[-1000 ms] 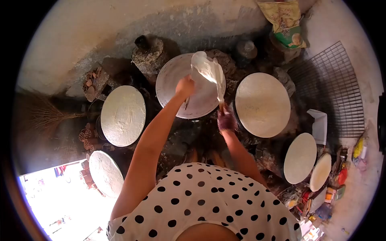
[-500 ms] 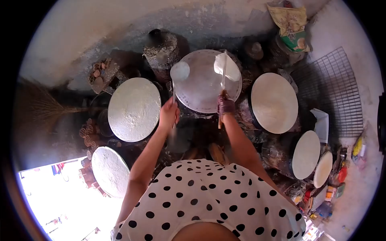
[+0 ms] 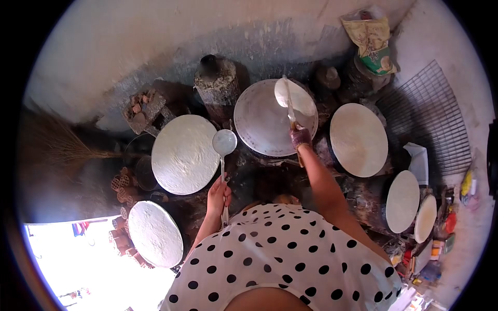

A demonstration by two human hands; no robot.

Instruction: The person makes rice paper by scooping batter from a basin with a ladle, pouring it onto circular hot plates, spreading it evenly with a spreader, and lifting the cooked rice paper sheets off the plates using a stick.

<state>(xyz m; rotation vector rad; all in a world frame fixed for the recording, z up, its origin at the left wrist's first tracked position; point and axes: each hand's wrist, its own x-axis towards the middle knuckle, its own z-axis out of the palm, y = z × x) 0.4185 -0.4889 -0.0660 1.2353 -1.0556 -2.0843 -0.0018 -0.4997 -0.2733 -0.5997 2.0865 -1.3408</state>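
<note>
A: Where to begin, nearest first?

B: With the left hand (image 3: pixel 217 197). See its fingers wrapped firmly round the handle of the ladle (image 3: pixel 224 142), with the bowl held up beyond them.

A: Any risk there?

B: Perhaps of drips. Hold that bowl level, and away from the white-coated round (image 3: pixel 185 154) just beyond and to the left of those fingers.

A: And farther out?

B: To the right hand (image 3: pixel 300 136), in a dark glove by the look of it. Find its fingers clamped on the flat spreader (image 3: pixel 290 108). Mind the pale round (image 3: pixel 358 140) to their right.

A: Where to look for the batter (image 3: pixel 303 101)?

B: Straight past the right fingers, on both sides of the spreader's blade, towards the far right of the round griddle (image 3: pixel 259 122).

A: How to work it well?

B: Probably with the blade low and nearly flat. Sweep lightly along the rim's curve, wrist loose. Press too hard and risk tearing the layer; lift too soon and risk leaving a ridge.
</note>
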